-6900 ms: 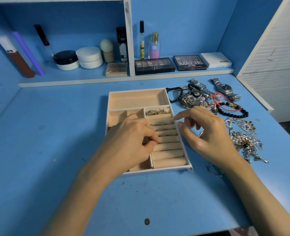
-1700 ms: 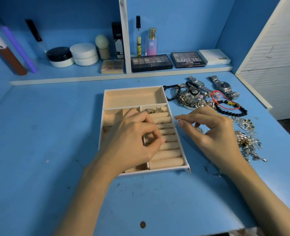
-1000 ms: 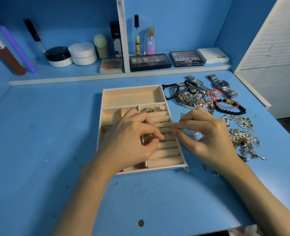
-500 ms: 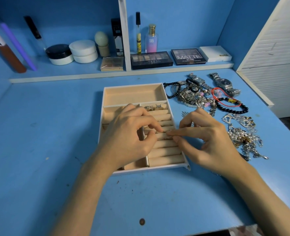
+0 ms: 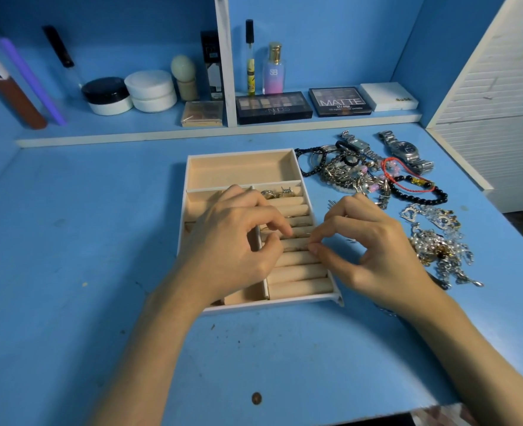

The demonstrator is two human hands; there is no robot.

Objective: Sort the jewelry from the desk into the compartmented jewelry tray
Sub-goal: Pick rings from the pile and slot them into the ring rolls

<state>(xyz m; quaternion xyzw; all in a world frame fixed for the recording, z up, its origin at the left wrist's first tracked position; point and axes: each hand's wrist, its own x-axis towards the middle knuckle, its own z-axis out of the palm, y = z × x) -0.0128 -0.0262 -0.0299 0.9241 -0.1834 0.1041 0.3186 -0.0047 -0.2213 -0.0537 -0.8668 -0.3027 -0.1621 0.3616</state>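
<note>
**Ring at the roll slots, both hands over the tray**

Head view. The tray sits flat on the blue desk, its long back compartment bare. Your left hand lies over the tray's middle. Its fingers are curled, the forefinger tip rests on one of the padded rolls, the thumb is just below it, and nothing shows between them.

Your right hand reaches in from the right rim, thumb and forefinger closed together in a pinch. A thin gold ring lies along a slot between two rolls, its right end at those pinched tips. The other three fingers of that hand are bent and raised off the tray.

More rings sit in the small compartment just behind the rolls, touching one another.

Unsorted pieces lie on the desk to the right of the tray:
- a tangle of silver chains, nearest your right wrist
- a black bead bracelet behind it
- two metal watches at the back, side by side

Behind the desk, the shelf carries flat make-up palettes, apart from the jewellery.
</note>
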